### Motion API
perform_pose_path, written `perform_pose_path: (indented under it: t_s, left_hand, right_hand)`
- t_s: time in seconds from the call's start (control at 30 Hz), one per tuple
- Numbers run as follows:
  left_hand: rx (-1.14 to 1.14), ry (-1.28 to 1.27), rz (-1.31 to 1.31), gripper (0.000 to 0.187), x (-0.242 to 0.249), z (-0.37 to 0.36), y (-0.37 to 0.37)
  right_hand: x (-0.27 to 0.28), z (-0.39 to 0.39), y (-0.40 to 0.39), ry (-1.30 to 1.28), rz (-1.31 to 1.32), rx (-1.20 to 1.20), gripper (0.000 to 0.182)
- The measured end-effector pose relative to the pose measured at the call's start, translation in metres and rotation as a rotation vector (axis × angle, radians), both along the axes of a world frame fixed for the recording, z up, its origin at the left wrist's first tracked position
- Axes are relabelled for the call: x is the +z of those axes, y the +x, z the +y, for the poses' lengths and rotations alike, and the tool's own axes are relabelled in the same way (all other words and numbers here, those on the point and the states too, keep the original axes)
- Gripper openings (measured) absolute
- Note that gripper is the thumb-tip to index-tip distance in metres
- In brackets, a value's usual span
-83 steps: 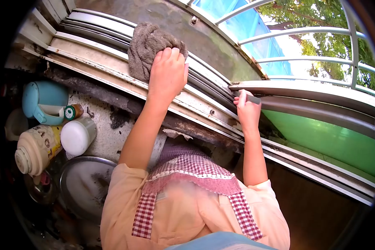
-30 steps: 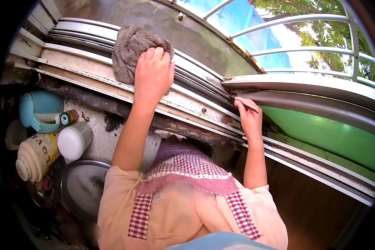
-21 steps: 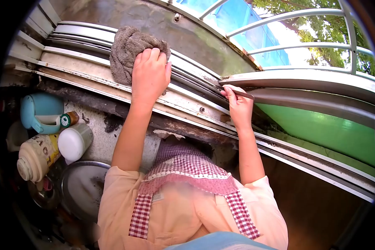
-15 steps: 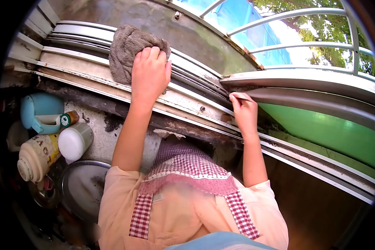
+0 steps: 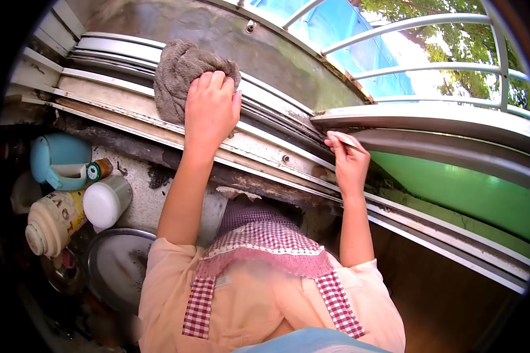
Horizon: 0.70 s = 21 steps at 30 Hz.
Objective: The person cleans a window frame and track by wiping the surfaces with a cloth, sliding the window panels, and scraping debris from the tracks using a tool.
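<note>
My left hand [image 5: 209, 115] is closed over a bunched grey-brown cloth [image 5: 179, 76] and presses it onto the metal tracks of a window frame [image 5: 265, 120]. The cloth lies across several of the rails, its far part spread beyond my fingertips. Farther right, my right hand [image 5: 350, 162] is at the same tracks, close to the corner of the window sash [image 5: 406, 138]. Its thumb and fingers are pinched together at the end of a dark groove. Whether something thin sits between them is too small to make out.
Below the sill on the left are a light blue pitcher [image 5: 59, 156], a small green-capped jar [image 5: 100, 169], a white-lidded container [image 5: 107, 202], a beige bottle [image 5: 53, 220] and a round metal tray [image 5: 121, 267]. White railings [image 5: 424, 67] stand outside; green glass [image 5: 453, 182] is at right.
My right hand has turned slightly at the wrist and shifted a little, staying at the groove. My left hand and the cloth keep nearly the same place on the tracks.
</note>
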<state>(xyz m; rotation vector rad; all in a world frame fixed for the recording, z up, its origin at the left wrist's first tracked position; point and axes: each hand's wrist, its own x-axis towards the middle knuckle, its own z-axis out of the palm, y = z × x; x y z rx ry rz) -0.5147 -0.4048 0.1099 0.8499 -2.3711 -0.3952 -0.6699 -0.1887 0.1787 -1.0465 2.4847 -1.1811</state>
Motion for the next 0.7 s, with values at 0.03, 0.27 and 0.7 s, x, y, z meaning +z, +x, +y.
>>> perform_pose_path:
  t_s: [0.03, 0.27, 0.7]
  left_hand:
    - [-0.007, 0.008, -0.003, 0.022, -0.001, 0.001, 0.001]
    - [-0.001, -0.004, -0.003, 0.023, 0.0, 0.002, 0.002]
    - [-0.002, -0.001, -0.027, 0.024, 0.0, 0.002, 0.001]
  right_hand:
    - [0.005, 0.0, 0.002, -0.004, 0.035, -0.023, 0.009]
    - [-0.022, 0.004, -0.004, 0.149, 0.137, -0.018, 0.007]
    - [-0.027, -0.008, 0.005, -0.096, -0.071, -0.002, 0.013]
